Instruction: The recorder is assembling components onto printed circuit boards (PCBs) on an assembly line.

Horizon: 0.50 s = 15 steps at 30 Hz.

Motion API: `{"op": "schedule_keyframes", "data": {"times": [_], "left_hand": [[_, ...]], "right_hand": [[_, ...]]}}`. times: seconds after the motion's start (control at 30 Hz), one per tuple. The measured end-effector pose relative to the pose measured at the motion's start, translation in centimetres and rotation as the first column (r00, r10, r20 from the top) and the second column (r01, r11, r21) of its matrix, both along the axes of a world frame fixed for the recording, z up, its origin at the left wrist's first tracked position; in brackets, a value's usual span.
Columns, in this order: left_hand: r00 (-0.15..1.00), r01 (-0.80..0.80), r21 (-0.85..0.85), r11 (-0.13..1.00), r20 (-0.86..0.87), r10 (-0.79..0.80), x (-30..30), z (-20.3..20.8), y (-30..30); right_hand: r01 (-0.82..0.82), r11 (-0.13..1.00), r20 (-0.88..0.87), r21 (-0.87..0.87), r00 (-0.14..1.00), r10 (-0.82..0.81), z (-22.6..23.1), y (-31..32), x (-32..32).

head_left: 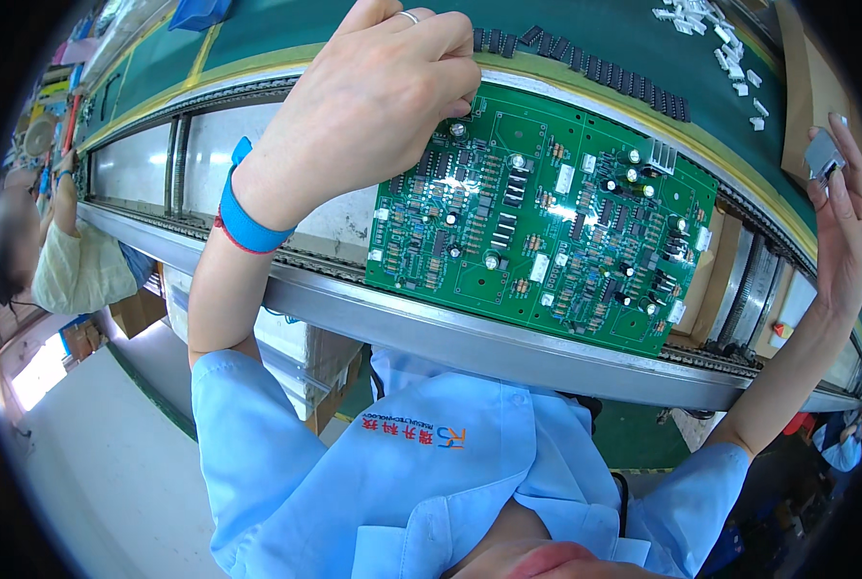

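A green circuit board (489, 307), crowded with small parts, lies across the metal rails in front of me. My left hand (378, 101), with a blue wrist strap (255, 214) and a ring, is over the board's far left corner. Its fingers are pinched together beside the row of black chips (605, 72); whatever is between them is hidden. Raised at the far right, my right hand (844, 217) grips a small flat grey metal part (823, 154) between thumb and fingers, apart from the board.
White connectors (725, 53) lie scattered on the green bench top at the far right, beside a cardboard box (806, 92). A blue bin (199, 13) stands at the far left. Along the near side runs a metal rail (431, 333). Another person (83, 265) is at the left.
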<state>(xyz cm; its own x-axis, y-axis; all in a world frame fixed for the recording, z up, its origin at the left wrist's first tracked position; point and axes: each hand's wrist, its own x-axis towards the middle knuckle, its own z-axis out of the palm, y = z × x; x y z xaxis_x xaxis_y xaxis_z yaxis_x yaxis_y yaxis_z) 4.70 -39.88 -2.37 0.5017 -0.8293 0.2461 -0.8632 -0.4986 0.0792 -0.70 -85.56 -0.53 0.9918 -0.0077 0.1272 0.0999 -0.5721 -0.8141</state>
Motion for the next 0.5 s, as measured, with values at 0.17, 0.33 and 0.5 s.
{"op": "schedule_keyframes", "data": {"times": [0.17,0.33,0.5], "left_hand": [[0.999,0.040,0.007,0.999,-0.022,-0.040,0.1,0.5,0.0],[1.000,0.023,-0.063,0.998,0.005,-0.023,0.6,1.5,1.0],[0.954,-0.255,-0.079,0.964,-0.183,0.237,0.0,4.2,2.0]], "right_hand": [[0.014,1.000,0.008,-0.019,1.000,-0.014,-0.1,0.8,-0.1],[-0.083,0.987,-0.090,0.134,0.991,0.096,0.7,6.1,0.4],[-0.346,0.912,-0.141,0.220,0.914,0.381,0.4,14.5,2.6]]}}
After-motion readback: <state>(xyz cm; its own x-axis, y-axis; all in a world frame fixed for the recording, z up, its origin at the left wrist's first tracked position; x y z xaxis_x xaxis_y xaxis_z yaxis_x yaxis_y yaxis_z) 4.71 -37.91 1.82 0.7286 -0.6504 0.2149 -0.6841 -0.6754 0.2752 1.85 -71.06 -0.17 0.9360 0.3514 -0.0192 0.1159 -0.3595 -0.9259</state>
